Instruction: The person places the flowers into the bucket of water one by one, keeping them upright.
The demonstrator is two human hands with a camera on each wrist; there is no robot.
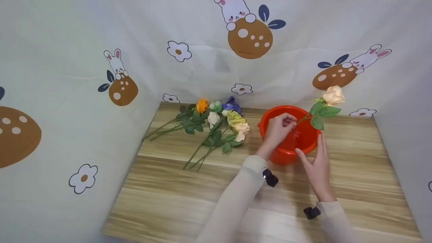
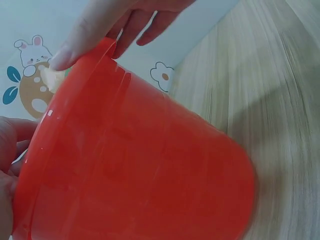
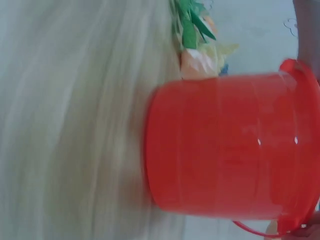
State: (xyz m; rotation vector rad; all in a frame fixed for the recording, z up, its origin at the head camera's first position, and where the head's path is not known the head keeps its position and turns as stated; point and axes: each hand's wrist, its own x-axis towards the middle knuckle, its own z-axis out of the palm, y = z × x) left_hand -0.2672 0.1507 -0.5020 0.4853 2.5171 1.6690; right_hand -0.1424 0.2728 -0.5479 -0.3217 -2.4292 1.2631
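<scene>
A peach rose [image 1: 333, 96] with green leaves slants up over the right side of a red bucket [image 1: 285, 158]. My left hand [image 1: 278, 130] reaches over the bucket's mouth and pinches the rose's stem [image 1: 303, 118]. At the right side of the rim, my right hand [image 1: 319, 165] grips the bucket, its thumb at the near edge and its fingers along the outside. The left wrist view has the right hand [image 2: 125, 22] at the top, thumb by the rim, while part of the left hand [image 2: 6, 165] shows at the left edge. The stem's lower end is hidden.
Left of the bucket, several artificial flowers lie on the wooden table [image 1: 162, 202], among them an orange rose [image 1: 201, 105], a purple flower [image 1: 232, 107] and a peach rose [image 1: 242, 130]. A printed cloth [image 1: 202, 74] hangs behind the table.
</scene>
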